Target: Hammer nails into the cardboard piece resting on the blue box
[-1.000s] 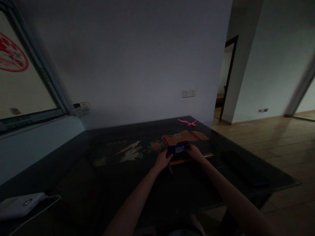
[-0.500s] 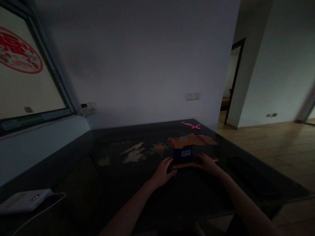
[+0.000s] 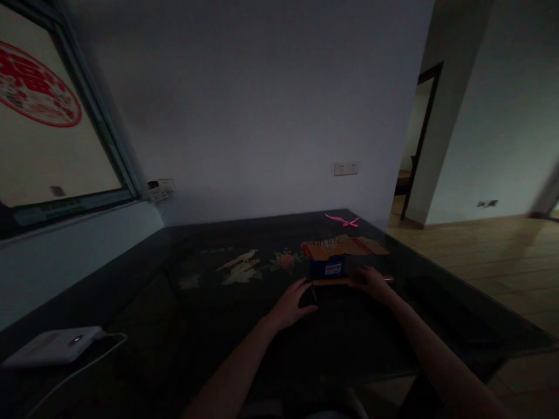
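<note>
My right hand is closed around a long, thin brown stick with a pale right end; its exact kind is too dark to tell. The stick lies crosswise in front of a small blue box with a white and red label. My left hand is at the stick's left end, thumb and fingers apart. A small dark shape shows between them, too dim to make out. Behind the box lies a flattened piece of orange-brown cardboard with several thin dark upright things at its left part.
A pink ribbon-like thing lies near the table's far right corner. On the dark table, a long black object is at right and a white power bank with a cable at left. The wall stands behind.
The brown stick and my right hand have moved slightly away from me, closer to the box's front. My left hand stays beside the stick's end. The view has shifted a little.
</note>
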`<state>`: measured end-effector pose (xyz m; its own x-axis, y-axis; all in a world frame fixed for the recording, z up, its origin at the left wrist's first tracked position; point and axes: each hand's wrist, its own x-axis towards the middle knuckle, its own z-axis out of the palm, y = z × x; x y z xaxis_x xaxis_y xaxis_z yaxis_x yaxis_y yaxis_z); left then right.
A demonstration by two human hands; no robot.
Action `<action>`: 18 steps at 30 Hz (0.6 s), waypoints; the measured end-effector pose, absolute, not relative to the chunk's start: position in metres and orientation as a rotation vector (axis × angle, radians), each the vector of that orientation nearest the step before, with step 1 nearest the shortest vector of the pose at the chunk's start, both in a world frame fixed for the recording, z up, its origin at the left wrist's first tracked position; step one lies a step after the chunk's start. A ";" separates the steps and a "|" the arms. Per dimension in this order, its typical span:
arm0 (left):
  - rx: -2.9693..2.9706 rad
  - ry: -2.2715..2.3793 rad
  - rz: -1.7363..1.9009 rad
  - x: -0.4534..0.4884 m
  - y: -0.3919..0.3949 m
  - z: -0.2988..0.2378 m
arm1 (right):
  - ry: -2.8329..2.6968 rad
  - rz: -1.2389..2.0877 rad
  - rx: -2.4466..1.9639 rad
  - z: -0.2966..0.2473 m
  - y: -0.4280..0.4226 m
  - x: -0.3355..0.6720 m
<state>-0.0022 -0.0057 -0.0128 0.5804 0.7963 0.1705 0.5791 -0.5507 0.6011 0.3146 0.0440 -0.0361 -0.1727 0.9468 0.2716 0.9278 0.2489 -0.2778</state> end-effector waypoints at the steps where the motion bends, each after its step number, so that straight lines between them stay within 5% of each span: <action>1: 2.331 1.101 0.610 -0.002 -0.005 -0.013 | -2.141 0.061 -1.716 -0.036 0.045 0.315; 18: 2.331 1.105 0.943 -0.001 0.004 -0.018 | -2.146 0.033 -1.664 -0.041 0.046 0.316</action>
<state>-0.0007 0.0039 -0.0180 0.4622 0.7888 0.4052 0.5243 -0.6116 0.5925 0.3162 0.0462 -0.0411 -0.1935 0.9301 0.3122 0.9201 0.2825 -0.2712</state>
